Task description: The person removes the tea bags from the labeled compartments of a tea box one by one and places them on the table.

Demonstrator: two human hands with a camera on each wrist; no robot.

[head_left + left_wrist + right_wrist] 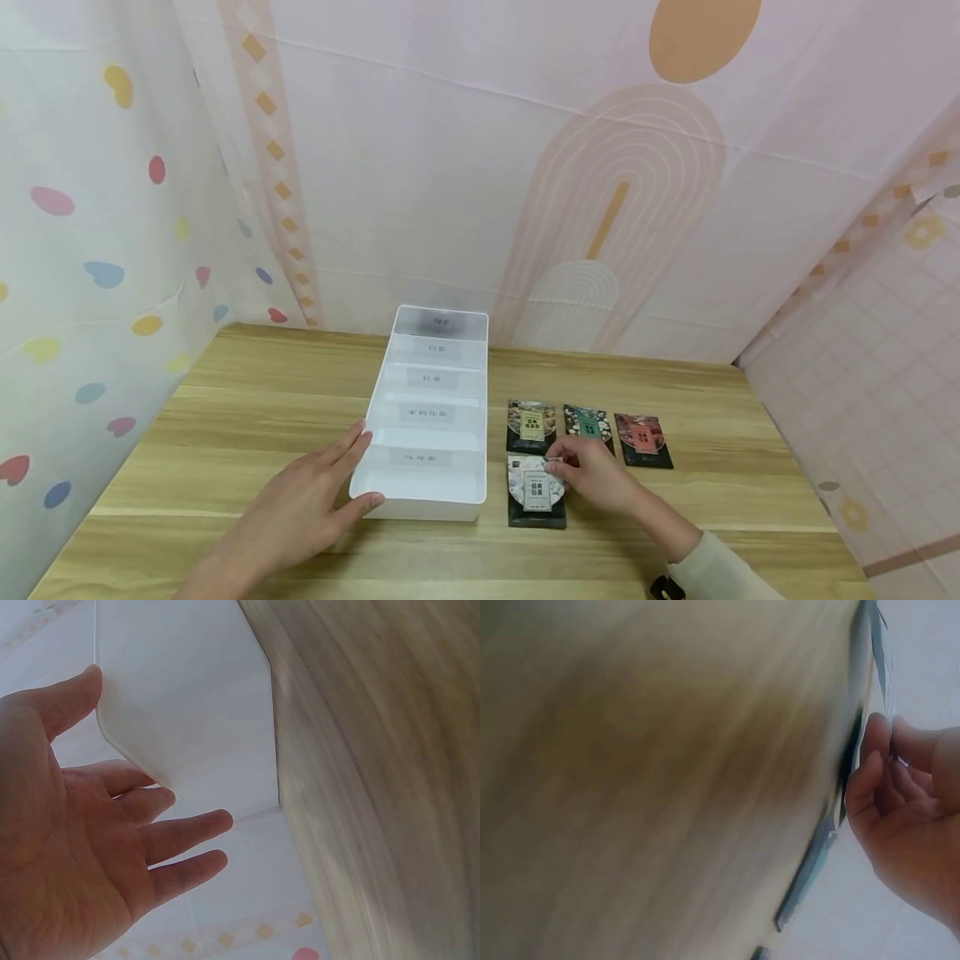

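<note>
My left hand point(307, 500) rests against the left front corner of a long white divided box point(420, 508), its fingers along the left side and thumb at the front. In the left wrist view the fingers are spread and fairly straight beside the white wall point(187, 697). With thumb and fingertips, my right hand point(600, 475) pinches the upper right edge of a black food packet with a white label point(537, 492), on the table right of the box. The right wrist view shows that pinch on the thin packet edge point(880, 660), seen side-on.
Behind the pinched packet lie a yellow-labelled packet point(532, 427), a green-labelled packet point(588, 423), partly covered by the right hand, and a red-labelled packet point(643, 440). The box's compartments bear printed labels. Patterned cloth point(420, 183) hangs behind the wooden table point(285, 375).
</note>
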